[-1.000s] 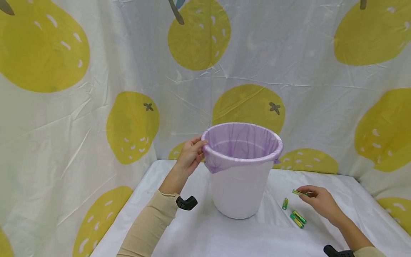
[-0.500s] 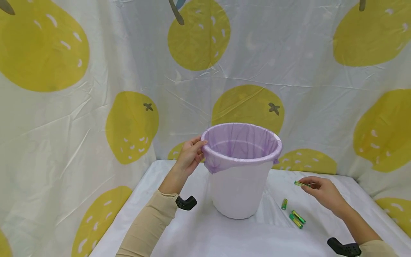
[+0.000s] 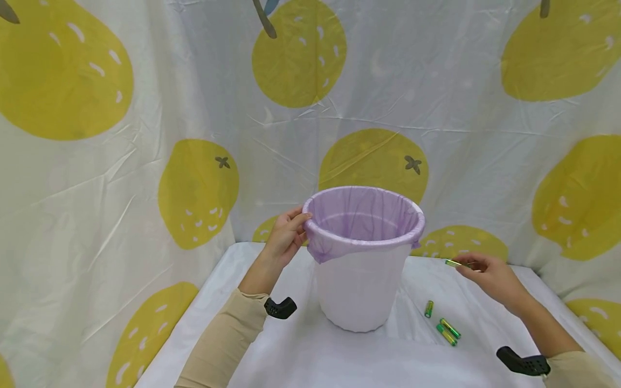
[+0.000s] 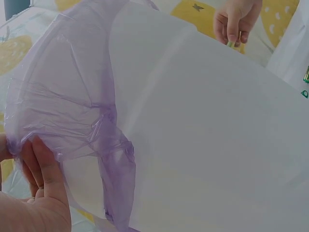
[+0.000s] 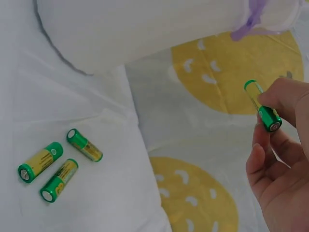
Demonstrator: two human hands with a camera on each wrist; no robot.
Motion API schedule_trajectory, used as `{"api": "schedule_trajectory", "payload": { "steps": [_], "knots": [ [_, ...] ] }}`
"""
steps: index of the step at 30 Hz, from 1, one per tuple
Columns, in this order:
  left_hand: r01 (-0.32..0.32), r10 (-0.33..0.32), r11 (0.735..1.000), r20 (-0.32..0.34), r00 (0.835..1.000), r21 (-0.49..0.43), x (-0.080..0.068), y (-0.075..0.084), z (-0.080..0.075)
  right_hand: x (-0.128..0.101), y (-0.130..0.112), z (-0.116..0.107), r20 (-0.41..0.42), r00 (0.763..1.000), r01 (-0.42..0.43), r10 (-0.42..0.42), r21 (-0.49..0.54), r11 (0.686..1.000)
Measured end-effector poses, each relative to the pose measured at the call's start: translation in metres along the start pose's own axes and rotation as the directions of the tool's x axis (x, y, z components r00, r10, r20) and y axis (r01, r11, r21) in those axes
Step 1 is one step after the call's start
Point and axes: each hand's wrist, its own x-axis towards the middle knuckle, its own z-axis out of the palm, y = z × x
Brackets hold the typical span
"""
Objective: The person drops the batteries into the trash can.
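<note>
So there's a white plastic bucket (image 3: 361,285) lined with a thin purple plastic bag (image 3: 364,218) standing upright on a table under a white cloth (image 3: 339,355), pretty much in the middle of the head view, with the bag folded over the rim and hanging a little way down the outside. The person's left hand (image 3: 286,237) grips the bucket's rim on its left side, fingers curled onto the purple film with the thumb up near the top edge; in the left wrist view you can see the fingers (image 4: 41,166) pressing right into the crinkled bag where it bunches against the white wall. The right hand (image 3: 487,272) is up off the table to the right of the bucket, near the rim's height but well apart from it, pinching one green and yellow AA battery (image 5: 262,106) between thumb and fingertips, with the other fingers loosely curled below. The battery sticks out toward the bucket side and lies roughly level in the head view. Three more green and yellow AA batteries (image 5: 58,164) lie on the white cloth near the bucket's base on the right, two of them side by side and almost touching, the third just beside them and closer to the bucket. Behind it all hangs a white curtain with big yellow fruit prints (image 3: 194,188), and both arms wear beige sleeves (image 3: 223,339)
</note>
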Motion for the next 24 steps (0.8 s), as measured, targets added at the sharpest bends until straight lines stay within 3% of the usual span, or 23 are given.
{"api": "schedule_trajectory", "payload": {
  "steps": [9, 24],
  "knots": [
    [-0.002, 0.002, 1.000, -0.009, 1.000, -0.010, 0.000, -0.001, 0.001, 0.013, -0.019, -0.014, -0.037, 0.994, 0.101, -0.101, 0.004, 0.995],
    [-0.006, 0.006, 1.000, -0.002, 1.000, -0.003, 0.000, -0.002, -0.001, 0.039, -0.064, -0.039, -0.075, 0.984, 0.163, -0.163, -0.008, 0.987]
  ]
}}
